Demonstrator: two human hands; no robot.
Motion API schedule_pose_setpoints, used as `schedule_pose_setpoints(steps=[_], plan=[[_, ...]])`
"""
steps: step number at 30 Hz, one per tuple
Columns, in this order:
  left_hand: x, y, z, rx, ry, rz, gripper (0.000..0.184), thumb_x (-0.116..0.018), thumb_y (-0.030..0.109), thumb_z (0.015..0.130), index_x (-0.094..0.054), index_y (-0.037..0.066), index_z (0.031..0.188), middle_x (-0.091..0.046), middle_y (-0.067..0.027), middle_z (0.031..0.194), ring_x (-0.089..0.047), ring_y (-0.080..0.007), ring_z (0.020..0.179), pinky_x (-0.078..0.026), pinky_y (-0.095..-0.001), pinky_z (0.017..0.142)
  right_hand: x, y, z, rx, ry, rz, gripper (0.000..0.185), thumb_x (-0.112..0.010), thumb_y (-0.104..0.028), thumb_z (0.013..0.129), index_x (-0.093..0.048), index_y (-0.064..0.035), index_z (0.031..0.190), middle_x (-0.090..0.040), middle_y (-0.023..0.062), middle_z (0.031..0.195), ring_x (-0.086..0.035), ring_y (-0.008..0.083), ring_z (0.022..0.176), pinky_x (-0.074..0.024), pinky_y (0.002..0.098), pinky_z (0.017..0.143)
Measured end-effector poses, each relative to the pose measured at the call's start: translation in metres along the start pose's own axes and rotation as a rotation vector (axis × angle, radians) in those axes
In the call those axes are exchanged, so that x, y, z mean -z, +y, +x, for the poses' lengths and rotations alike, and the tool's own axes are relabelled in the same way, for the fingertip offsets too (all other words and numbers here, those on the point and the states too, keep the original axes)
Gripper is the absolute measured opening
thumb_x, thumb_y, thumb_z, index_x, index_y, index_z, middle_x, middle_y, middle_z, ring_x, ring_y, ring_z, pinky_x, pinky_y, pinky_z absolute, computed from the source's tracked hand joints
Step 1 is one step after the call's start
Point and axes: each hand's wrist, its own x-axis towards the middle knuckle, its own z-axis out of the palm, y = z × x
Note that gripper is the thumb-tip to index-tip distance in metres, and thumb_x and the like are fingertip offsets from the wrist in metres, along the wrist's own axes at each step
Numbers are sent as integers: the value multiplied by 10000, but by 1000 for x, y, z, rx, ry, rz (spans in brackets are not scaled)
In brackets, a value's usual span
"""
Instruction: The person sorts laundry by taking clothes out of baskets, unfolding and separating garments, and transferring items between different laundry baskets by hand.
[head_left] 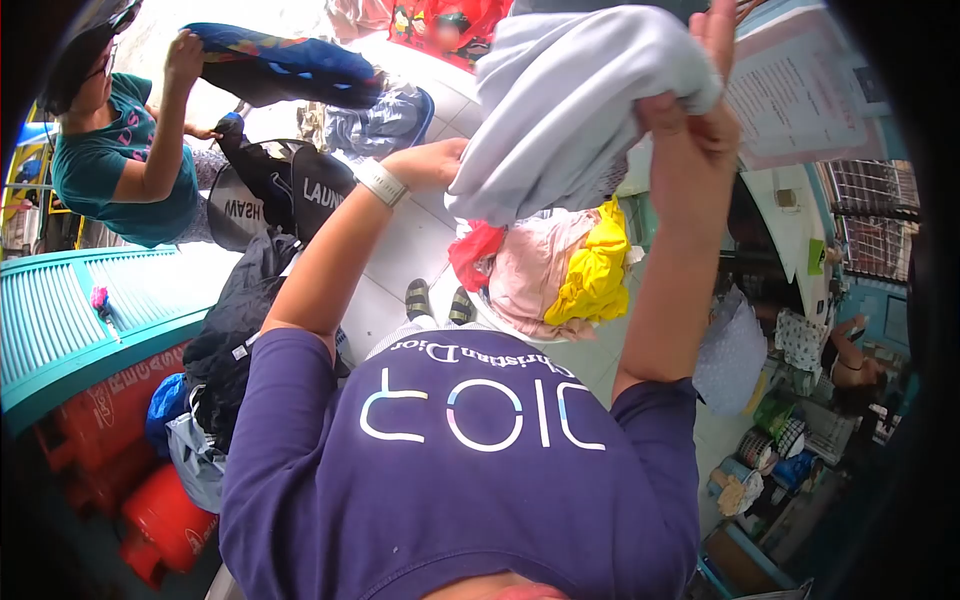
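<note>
Aloft, you hold the pale grey cloth (575, 90) over the laundry heap's (530, 260) far edge, your left hand (432, 164) clamped on its left edge, your right hand (692, 135) amid its right folds, grip too covered to tell, apparently so its weight hangs between them

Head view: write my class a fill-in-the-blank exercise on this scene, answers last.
1. The left hand and right hand hold the pale cloth, with the wristband on the ____ wrist.
2. The picture shows ____ cloth just right of the pink cloth.
3. The purple shirt's large lettering spells ____.
Missing words: left; yellow; DIOR.
</note>
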Motion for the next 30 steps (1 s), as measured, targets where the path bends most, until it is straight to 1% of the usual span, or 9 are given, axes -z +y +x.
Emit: schedule_pose_setpoints(steps=[5,7,8,9,15,18,21,25,30], plan=[[-26,-46,-4,-17,79,-256,654,-761,217,774,-463,14,1320,-597,-59,1185,-545,-115,1059,-409,-281,968,60,-10,21,320,-626,-296,612,-728,-158,795,-457,-29,1328,-431,117,1377,-500,182,1151,-428,305,937],[-39,-42,-4,123,107,-273,538,-752,206,777,-546,5,1231,-632,-51,1117,-575,-101,988,-446,-277,911,23,1,16,502,107,-701,273,-735,-190,800,-706,-83,1050,-157,120,1543,-163,253,1416,-178,397,1130],[-45,-37,-8,189,216,-199,426,-721,210,801,-597,-8,1145,-659,-55,1027,-599,-104,912,-481,-276,827,34,8,18,585,28,-947,289,-747,-178,787,-703,-85,1057,-175,117,1539,-173,239,1414,-195,372,1125],[-48,-40,-13,187,224,-199,426,-721,210,801,-597,-8,1145,-659,-55,1027,-599,-104,912,-481,-276,827,40,23,15,461,75,-980,238,-797,-234,716,-739,-105,908,-207,191,1518,-169,373,1399,-179,431,1112],[-67,-66,-51,283,705,-480,379,-610,252,895,-527,-7,1158,-626,-60,975,-610,-120,845,-505,-263,720,30,139,-66,94,-289,-1069,142,-782,-156,646,-750,-169,784,-205,105,1537,-117,422,1401,-108,669,1044],[-78,-69,-68,422,559,-654,409,-580,327,919,-507,45,1205,-622,-58,994,-618,-128,816,-527,-285,670,-19,160,-123,-58,-647,-891,162,-724,-79,618,-722,-139,768,-264,213,1480,-189,402,1388,-225,550,1083],[-107,-113,-99,451,346,-714,383,-639,157,865,-510,73,1216,-622,-62,987,-638,-159,788,-549,-320,608,-22,176,-153,-320,-1143,-1149,251,-701,-312,758,-713,-175,968,-121,155,1539,-163,416,1390,-146,670,1050],[-121,-178,-130,910,472,-564,449,-621,9,780,-504,54,1211,-623,-85,976,-658,-200,815,-563,-336,608,13,171,-148,-606,-950,-1000,432,-656,-505,758,-693,-250,1104,-246,143,1505,-216,368,1385,-130,660,1052],[-13,-114,-118,841,445,121,290,-661,141,744,-632,70,1023,-646,-43,771,-597,-155,679,-494,-323,554,82,183,-172,-628,-575,-1085,402,-679,-418,762,-698,-174,1081,-411,216,1393,-334,372,1317,-279,462,1071]])
